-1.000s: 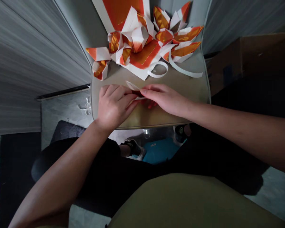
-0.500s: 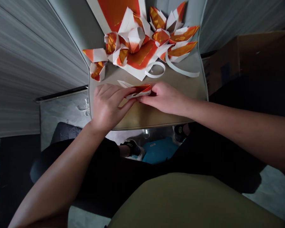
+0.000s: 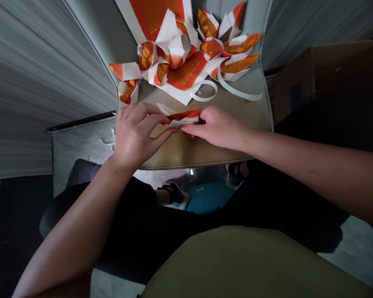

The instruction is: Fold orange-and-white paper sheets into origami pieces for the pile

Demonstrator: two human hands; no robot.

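Note:
A small folded piece of orange and white paper (image 3: 182,116) lies on a beige seat-like surface (image 3: 205,151) in front of me. My left hand (image 3: 136,132) pinches its left end between thumb and fingers. My right hand (image 3: 216,126) grips its right end, fingers curled over the paper. The two hands nearly touch below the paper. Its underside is hidden by my fingers.
Several finished orange and white folded paper pieces (image 3: 180,51) are heaped at the far end, on a flat orange sheet (image 3: 155,14). Curled white paper strips (image 3: 236,91) lie beside them. A cardboard box (image 3: 323,70) stands to the right. My dark-clothed legs are below.
The paper has been turned and lifted so more of its orange side shows. My left fingers have moved up over its left end; my right hand has shifted slightly left.

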